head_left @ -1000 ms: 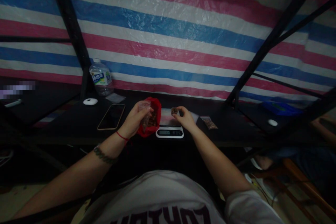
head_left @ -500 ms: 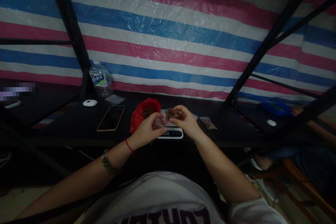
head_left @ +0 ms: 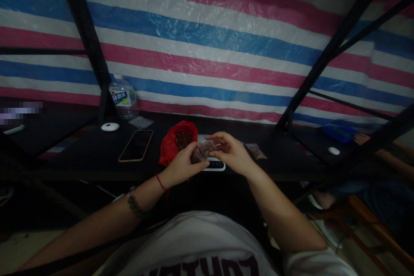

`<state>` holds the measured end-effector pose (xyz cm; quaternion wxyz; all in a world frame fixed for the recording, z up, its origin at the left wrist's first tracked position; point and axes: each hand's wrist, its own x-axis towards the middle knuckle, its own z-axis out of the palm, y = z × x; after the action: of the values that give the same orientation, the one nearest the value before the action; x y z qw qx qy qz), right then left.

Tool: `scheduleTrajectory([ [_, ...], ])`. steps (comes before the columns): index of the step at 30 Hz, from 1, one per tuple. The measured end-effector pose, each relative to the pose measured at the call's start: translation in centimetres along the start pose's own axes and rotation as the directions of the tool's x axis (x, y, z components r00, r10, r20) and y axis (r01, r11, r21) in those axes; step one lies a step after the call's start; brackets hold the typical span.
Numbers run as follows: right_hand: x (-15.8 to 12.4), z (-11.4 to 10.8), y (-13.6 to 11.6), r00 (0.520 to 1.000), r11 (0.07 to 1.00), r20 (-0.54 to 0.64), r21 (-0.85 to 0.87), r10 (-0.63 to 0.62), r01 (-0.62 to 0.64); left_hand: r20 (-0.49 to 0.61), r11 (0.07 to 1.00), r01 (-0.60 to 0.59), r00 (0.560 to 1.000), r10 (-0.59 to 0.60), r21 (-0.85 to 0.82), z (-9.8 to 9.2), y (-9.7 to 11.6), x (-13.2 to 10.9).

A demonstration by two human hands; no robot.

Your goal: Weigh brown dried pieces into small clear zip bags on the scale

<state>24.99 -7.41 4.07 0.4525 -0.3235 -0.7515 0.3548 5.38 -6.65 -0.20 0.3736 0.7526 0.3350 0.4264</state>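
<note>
Clear plastic is showing between the two hands: a small bag (head_left: 203,152) with brown bits inside is being held just above the near edge of the dark table (head_left: 84,151). In the head view, the left hand (head_left: 181,165) is gripping the bag from below and the left, its fingers curling closed on the plastic. The right hand (head_left: 230,152) is pinching the bag's other end, fingers narrow around it, though the dim light is making the exact grip hard to read. A white scale (head_left: 214,165) is lying right under the hands, mostly hidden by them. A red bag (head_left: 171,143) of brown pieces is sitting open just left of the scale. Farther left, a phone (head_left: 136,145) is lying flat, with a white puck (head_left: 110,127) and a water bottle (head_left: 123,96) standing behind it. A small packet (head_left: 256,151) is resting to the right of the hands.
</note>
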Motion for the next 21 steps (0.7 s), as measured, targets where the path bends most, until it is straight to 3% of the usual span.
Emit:
scheduleTrajectory([
  [7,-0.2,0.2,-0.7,0.996,0.996,0.007,0.003,-0.084,0.084,-0.004,0.992,0.017,1.0,-0.018,-0.128,0.2,0.2,0.0],
  [15,-0.2,-0.9,-0.6,0.991,0.986,-0.084,-0.138,-0.108,0.096,-0.12,0.961,0.059,0.988,-0.095,-0.272,-0.7,0.8,0.4],
  [21,-0.2,-2.8,-1.6,0.971,0.996,-0.223,-0.026,-0.086,0.083,-0.243,0.894,0.054,0.953,-0.179,-0.446,-2.3,1.4,0.6],
])
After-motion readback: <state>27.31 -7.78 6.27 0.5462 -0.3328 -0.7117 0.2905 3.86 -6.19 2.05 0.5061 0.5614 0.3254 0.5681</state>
